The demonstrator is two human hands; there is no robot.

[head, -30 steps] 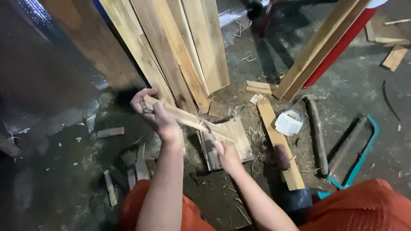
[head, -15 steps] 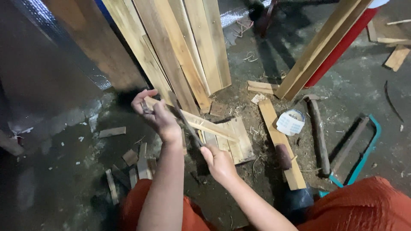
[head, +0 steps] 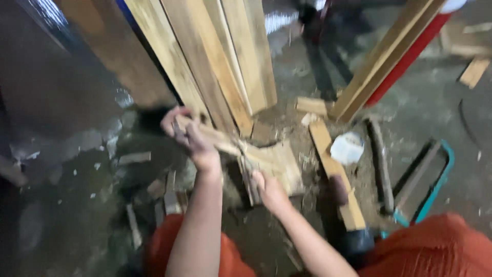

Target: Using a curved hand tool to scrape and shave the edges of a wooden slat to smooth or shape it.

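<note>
Two hands engaged on one wooden strip. Left hand clamped around strip's upper end, at 10 o'clock from frame centre. Right hand closed on dark blade-like tool, blurred, touching strip near its lower end. Strip angled over flat wood block on floor. Leaning planks at 12 o'clock. Loose board, white tub and teal-framed saw at 3 o'clock. Wood scraps at 8 o'clock.
</note>
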